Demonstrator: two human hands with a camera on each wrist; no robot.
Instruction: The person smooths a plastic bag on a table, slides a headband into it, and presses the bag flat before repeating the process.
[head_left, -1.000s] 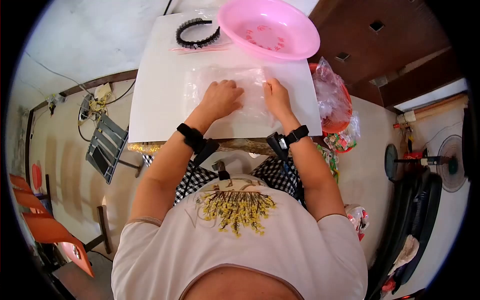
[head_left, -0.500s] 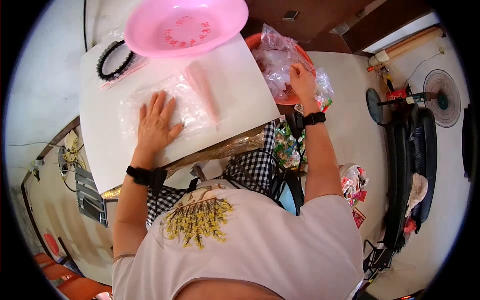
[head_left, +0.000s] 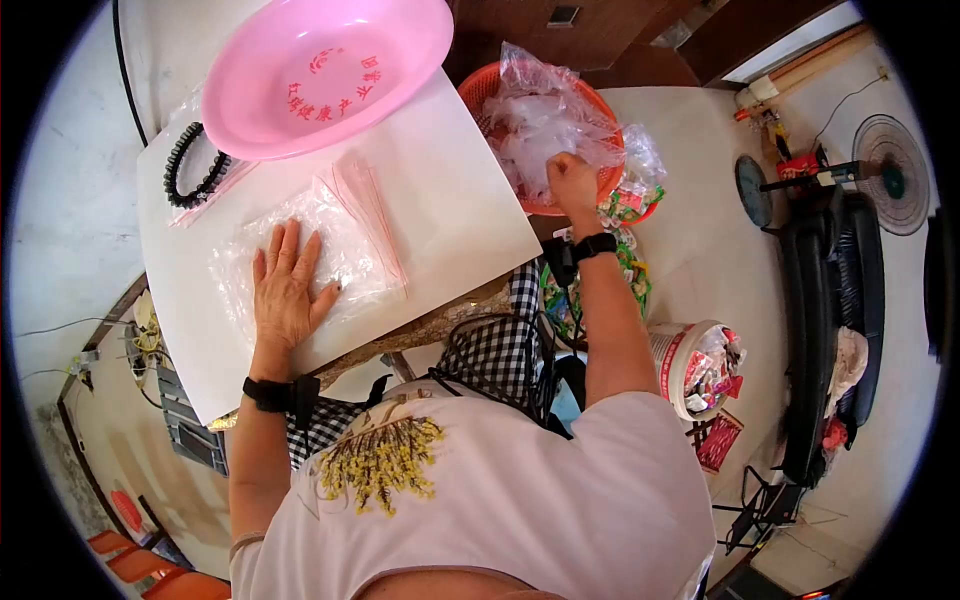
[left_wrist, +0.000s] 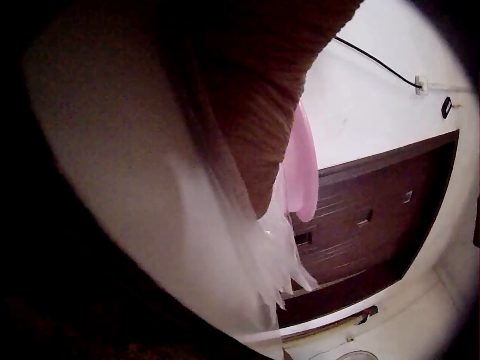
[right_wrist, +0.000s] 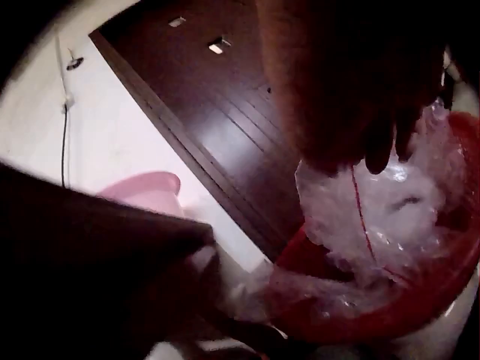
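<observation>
My left hand [head_left: 287,295] rests palm down with spread fingers on a stack of clear zip-lock bags [head_left: 352,262], their pink-red seal strips toward the right. In the left wrist view the bags' edges [left_wrist: 281,255] stick out past the hand. Over an orange-red basket [head_left: 478,92] beside the table, my right hand [head_left: 573,185] has curled fingers at the crumpled clear plastic [head_left: 540,110] filling it. The right wrist view shows those fingers pinching a clear bag [right_wrist: 379,202] with a thin red line running down it.
A pink basin [head_left: 330,75] stands at the table's far side, beside a black beaded headband [head_left: 185,165] on clear packaging. A white bucket of wrappers [head_left: 690,370] stands on the floor at right, near a black sofa [head_left: 810,330] and a fan [head_left: 890,180].
My right hand has left the bags on the table and reached right into the basket, lowering onto the plastic. The left hand has flattened onto the bags. The head view has swung right.
</observation>
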